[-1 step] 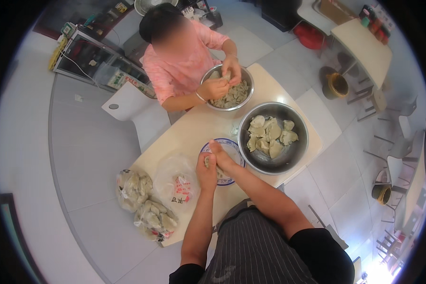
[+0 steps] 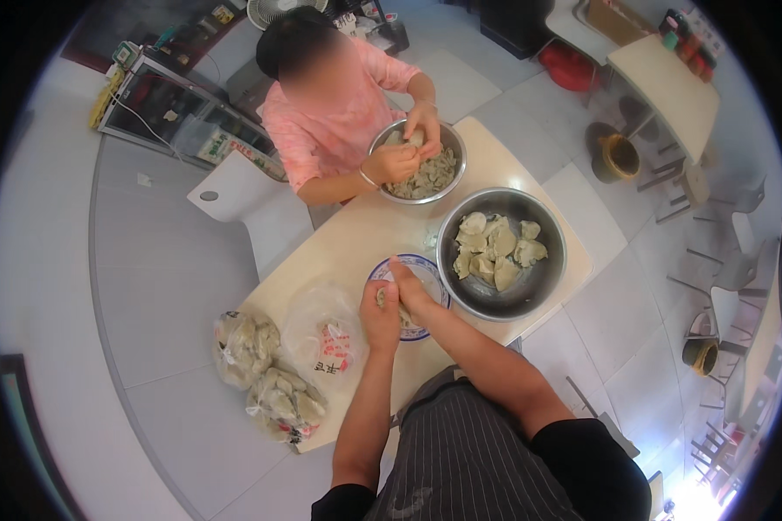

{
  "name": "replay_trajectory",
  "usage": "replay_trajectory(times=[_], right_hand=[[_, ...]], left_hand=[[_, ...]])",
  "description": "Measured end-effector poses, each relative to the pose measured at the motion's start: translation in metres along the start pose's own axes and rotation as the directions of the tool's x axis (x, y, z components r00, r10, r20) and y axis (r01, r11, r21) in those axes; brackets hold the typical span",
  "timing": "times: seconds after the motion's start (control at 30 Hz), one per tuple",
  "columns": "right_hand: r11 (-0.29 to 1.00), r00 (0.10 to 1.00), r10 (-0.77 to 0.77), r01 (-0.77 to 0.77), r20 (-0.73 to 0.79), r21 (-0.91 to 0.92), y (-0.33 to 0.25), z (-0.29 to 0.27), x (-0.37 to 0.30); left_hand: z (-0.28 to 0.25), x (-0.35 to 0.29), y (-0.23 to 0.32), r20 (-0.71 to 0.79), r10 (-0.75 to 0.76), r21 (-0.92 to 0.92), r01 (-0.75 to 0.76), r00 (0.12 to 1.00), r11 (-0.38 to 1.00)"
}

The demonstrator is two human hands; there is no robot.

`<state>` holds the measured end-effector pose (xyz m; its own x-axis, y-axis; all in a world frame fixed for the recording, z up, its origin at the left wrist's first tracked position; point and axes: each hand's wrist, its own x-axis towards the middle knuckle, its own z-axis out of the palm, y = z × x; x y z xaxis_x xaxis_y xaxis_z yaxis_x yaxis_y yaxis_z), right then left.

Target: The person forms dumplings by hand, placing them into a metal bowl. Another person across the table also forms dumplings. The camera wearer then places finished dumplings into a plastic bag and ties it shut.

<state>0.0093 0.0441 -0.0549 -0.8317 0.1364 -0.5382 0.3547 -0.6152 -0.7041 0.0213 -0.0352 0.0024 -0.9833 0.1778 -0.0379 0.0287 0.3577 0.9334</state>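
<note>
Both my hands are together over a white plate with a blue patterned rim, near the table's front edge. My left hand is closed around a greyish-green doughy lump, of which only small parts show. Against it presses my right hand, thumb pointing away from me; its fingers curl in toward the same lump and are mostly hidden. Just right of the plate stands a large steel bowl with several thick, pale green chunks in it.
Across the table a person in a pink top handles a piece over a smaller steel bowl of small bits. Left of my hands lie a white plastic bag and two clear bags of lumps. A white chair stands at the left.
My right hand has shifted very slightly to the right. Otherwise the bowls, bags and plate stay where they were.
</note>
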Motion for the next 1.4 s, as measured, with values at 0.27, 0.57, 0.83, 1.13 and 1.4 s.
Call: replay_trajectory(times=[0.27, 0.57, 0.83, 1.13, 1.4], right_hand=[[0.879, 0.919, 0.393, -0.361, -0.043, 0.312, -0.03, 0.011, -0.045], [0.881, 0.969, 0.209, -0.244, 0.129, 0.405, 0.028, 0.016, -0.028], [0.83, 0.961, 0.275, -0.25, 0.026, 0.498, 0.005, 0.015, -0.054], [0.911, 0.98, 0.185, -0.197, 0.068, 0.362, 0.008, 0.003, -0.047], [0.951, 0.961, -0.27, 0.255, -0.067, -0.177, 0.012, 0.003, -0.044]], left_hand=[[0.006, -0.007, 0.02, -0.061, 0.444, 0.413, -0.382, 0.894, 0.827], [-0.006, 0.002, 0.026, 0.073, 0.483, 0.333, -0.478, 0.873, 0.813], [-0.008, 0.005, 0.03, 0.138, 0.453, 0.328, -0.472, 0.881, 0.818], [0.007, 0.003, 0.027, 0.022, 0.328, 0.402, -0.309, 0.944, 0.862], [0.014, 0.007, 0.022, -0.014, 0.206, 0.42, -0.181, 0.978, 0.889]])
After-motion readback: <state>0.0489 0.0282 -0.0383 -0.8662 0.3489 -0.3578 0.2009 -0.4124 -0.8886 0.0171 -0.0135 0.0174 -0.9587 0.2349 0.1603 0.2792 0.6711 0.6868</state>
